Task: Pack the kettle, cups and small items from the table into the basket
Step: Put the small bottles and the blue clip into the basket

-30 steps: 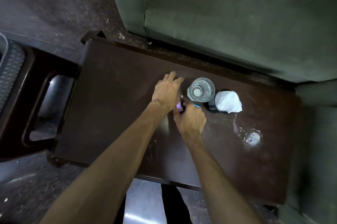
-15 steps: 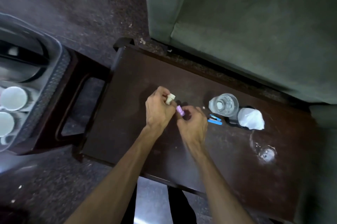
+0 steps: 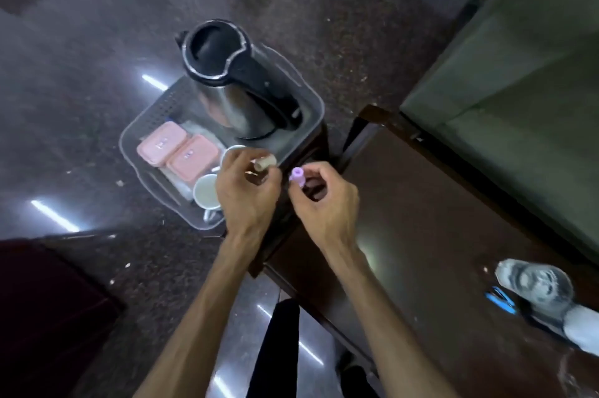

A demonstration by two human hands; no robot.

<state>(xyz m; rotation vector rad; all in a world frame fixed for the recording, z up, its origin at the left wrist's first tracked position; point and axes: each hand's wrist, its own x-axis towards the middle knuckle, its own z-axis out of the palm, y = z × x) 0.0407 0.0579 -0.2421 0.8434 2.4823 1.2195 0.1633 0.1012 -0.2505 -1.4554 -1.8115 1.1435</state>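
Note:
A clear plastic basket stands left of the dark wooden table. Inside it are a steel kettle with a black lid and handle, two pink boxes and two white cups. My left hand is shut on a small cream-capped bottle above the basket's near edge. My right hand pinches a small purple-capped bottle just right of it, over the table's left end.
At the table's right end lie an upturned clear glass, a blue item and a white crumpled thing. A green sofa runs behind the table. A dark red seat is at lower left.
Both hands lifted the small bottles off the table and carried them left toward the basket. My view swung left, so the basket now fills the middle.

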